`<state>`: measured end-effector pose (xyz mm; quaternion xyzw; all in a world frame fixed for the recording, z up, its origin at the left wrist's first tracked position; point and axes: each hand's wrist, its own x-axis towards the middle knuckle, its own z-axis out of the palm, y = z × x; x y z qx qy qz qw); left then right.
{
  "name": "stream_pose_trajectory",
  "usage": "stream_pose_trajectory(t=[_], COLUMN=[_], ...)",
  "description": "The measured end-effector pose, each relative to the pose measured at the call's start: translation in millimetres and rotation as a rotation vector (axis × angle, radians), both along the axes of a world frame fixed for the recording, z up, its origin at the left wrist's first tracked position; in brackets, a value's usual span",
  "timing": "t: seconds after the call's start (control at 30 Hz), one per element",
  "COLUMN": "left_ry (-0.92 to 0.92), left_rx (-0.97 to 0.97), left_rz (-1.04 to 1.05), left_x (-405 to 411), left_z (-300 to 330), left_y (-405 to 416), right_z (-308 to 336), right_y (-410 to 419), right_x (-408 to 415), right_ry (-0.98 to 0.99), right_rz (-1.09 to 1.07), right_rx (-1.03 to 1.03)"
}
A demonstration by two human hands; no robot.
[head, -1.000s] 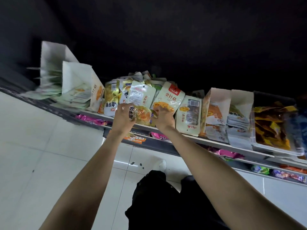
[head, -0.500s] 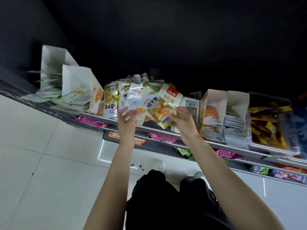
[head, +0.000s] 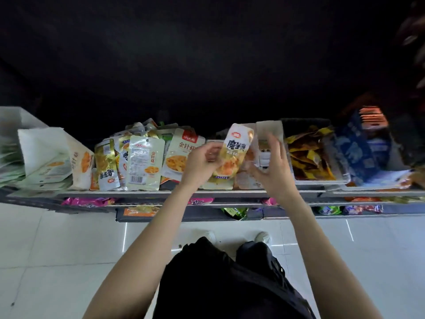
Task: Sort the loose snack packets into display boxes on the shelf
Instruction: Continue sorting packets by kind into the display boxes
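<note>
- Shelf [head: 230, 193] runs across my view at hand height, and I take it as my landmark for everything else.
- My left hand [head: 200, 165] is raised above the shelf's front edge, its fingers curled round the lower left side of a pale snack packet [head: 236, 149], which it holds upright.
- That packet stands clear of the shelf, in the air above its middle, with dark printed characters and a red logo facing me.
- My right hand [head: 272, 170] hangs just beside the packet, above the shelf a little right of the middle; its fingers are spread and blurred, and I cannot tell whether they touch the packet.
- Loose packets [head: 142, 164] lean in an untidy heap on the shelf, left of my left hand.
- White display boxes [head: 46, 148] stand at the shelf's left end, with flat packets in them.
- Another white display box [head: 270, 132] stands on the shelf behind my right hand.
- A tray of yellow and dark packets [head: 308, 157] sits on the shelf right of that hand, with blue packaging [head: 354, 153] beyond it.
- Below the shelf, pink wrappers [head: 87, 201] show on a lower tier.
</note>
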<state>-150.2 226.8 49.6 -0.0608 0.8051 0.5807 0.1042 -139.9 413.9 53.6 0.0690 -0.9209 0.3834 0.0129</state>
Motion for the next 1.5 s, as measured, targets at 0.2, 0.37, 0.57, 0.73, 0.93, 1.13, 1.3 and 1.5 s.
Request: stream_pose_trajectory(t=[0.2, 0.37, 0.57, 0.73, 0.93, 1.13, 1.3, 1.5], left_ry=[0.314, 0.446, 0.026, 0.015, 0.100, 0.155, 0.208, -0.040], left_rx=[-0.217, -0.290, -0.222, -0.231, -0.259, -0.344, -0.401, -0.456], left_rz=[-0.398, 0.067, 0.095, -0.046, -0.064, 0.066, 0.285, 0.064], left_x=[-41.0, -50.3, -38.8, -35.3, -31.7, -16.2, 15.7, 14.6], left_z=[22.6, -24.1, -73.0, -87.0, -87.9, -92.2, -112.5, -120.2], left_y=[42.5, 44.9, 38.8, 56.0, 52.2, 12.3, -29.6, -36.4], right_z=[24.3, 17.0, -6.8, -31.2, -42.5, -25.8, -44.9, -85.8], right_y=[61.5, 79.7, 64.9, 50.1, 50.3, 20.1, -51.6, -97.6], right_x=[-21.9, -21.5, -35.2, -51.4, -49.7, -21.9, 4.3, -0.7], right_ry=[0.232, 0.413, 0.389, 0.222, -0.016, 0.384, 0.037, -0.507], right_rz=[-0.005, -0.330, -0.284, -0.017, 0.094, 0.029, 0.237, 0.154], right_rx=[0.275, 0.246, 0.447, 0.876, 0.995, 0.418, 0.102, 0.360])
